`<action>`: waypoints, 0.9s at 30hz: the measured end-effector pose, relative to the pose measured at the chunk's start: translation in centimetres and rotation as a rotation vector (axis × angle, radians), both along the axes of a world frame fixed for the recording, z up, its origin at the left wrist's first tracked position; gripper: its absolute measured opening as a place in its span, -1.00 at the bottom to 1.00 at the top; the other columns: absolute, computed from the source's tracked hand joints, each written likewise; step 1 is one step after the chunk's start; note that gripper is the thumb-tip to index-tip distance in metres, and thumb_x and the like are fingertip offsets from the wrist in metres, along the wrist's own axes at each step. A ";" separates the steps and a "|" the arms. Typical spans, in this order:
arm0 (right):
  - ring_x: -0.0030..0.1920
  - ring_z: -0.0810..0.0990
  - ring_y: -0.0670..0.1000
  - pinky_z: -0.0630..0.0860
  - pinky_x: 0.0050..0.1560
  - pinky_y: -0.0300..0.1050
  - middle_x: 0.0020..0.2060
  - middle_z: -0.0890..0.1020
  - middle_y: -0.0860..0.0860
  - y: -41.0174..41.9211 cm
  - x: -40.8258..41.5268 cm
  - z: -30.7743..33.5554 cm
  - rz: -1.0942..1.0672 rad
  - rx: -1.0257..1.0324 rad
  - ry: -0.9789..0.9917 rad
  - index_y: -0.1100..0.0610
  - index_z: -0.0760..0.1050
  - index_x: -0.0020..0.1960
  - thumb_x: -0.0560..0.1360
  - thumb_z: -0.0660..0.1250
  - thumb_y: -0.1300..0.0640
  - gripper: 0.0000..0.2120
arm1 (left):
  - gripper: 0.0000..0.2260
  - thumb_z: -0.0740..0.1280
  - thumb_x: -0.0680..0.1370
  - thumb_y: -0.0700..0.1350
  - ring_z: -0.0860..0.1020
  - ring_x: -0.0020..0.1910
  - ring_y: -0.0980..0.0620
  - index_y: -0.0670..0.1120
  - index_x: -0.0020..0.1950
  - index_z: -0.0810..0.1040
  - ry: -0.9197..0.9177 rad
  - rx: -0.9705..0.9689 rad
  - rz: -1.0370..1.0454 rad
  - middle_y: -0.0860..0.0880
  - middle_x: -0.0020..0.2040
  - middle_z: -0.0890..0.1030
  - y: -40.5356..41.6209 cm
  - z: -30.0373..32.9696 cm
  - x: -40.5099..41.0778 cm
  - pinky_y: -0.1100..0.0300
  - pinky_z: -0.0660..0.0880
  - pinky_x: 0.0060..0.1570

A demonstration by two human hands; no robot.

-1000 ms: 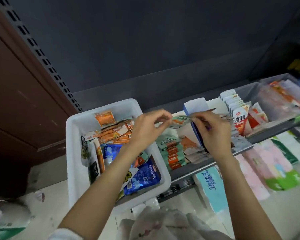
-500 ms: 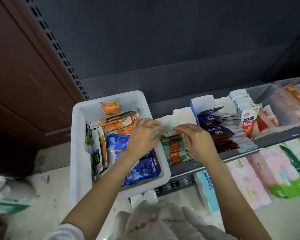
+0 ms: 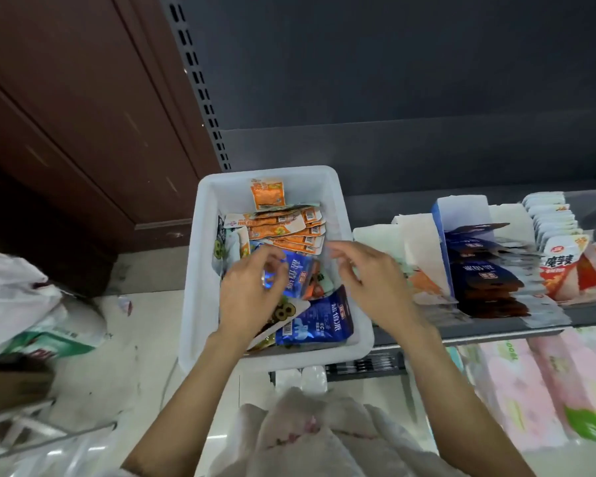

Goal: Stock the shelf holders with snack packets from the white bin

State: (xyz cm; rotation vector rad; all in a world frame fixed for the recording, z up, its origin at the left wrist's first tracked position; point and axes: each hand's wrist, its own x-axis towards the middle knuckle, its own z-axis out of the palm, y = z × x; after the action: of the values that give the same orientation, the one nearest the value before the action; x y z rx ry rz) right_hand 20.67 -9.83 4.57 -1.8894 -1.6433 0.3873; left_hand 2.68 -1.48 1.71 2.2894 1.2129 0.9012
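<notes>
The white bin (image 3: 200, 270) stands at the shelf's left end. It holds a fan of orange packets (image 3: 289, 232) at the back and blue packets (image 3: 319, 321) at the front. My left hand (image 3: 248, 290) is inside the bin, its curled fingers blurred over another blue packet (image 3: 301, 270); a grip is not plain. My right hand (image 3: 369, 280) hovers over the bin's right rim with loosely curled fingers and nothing in it. To the right, a white holder (image 3: 424, 242) contains green and orange packets (image 3: 424, 280), and a blue-sided holder (image 3: 461, 208) contains dark blue packets (image 3: 482, 273).
Further right on the shelf are a row of white packets (image 3: 551, 215) and a red-and-white packet (image 3: 561, 266). Pink tissue packs (image 3: 516, 383) lie under the shelf. Plastic bags (image 3: 14, 297) sit on the floor at left, a brown door (image 3: 66, 115) behind them.
Both hands set a green packet into the white holder, then let go and moved left to the bin. My left hand now reaches among the blue packets.
</notes>
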 end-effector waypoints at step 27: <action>0.17 0.54 0.04 0.46 0.10 -0.14 0.18 0.58 0.05 7.7 -6.2 -5.1 -0.025 -0.379 0.027 0.03 0.41 0.33 0.49 0.31 0.29 -0.56 | -0.39 0.42 0.44 -0.05 0.18 0.44 -0.03 -0.06 0.45 0.29 0.609 -0.122 -0.335 0.00 0.45 0.29 6.7 -3.6 -3.3 0.07 0.13 0.42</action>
State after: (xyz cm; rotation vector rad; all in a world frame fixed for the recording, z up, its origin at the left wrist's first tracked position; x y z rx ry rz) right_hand 14.43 -2.09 -0.55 -2.1613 -1.6119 0.7552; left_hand -0.62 5.19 -1.91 2.6402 1.0026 -0.0005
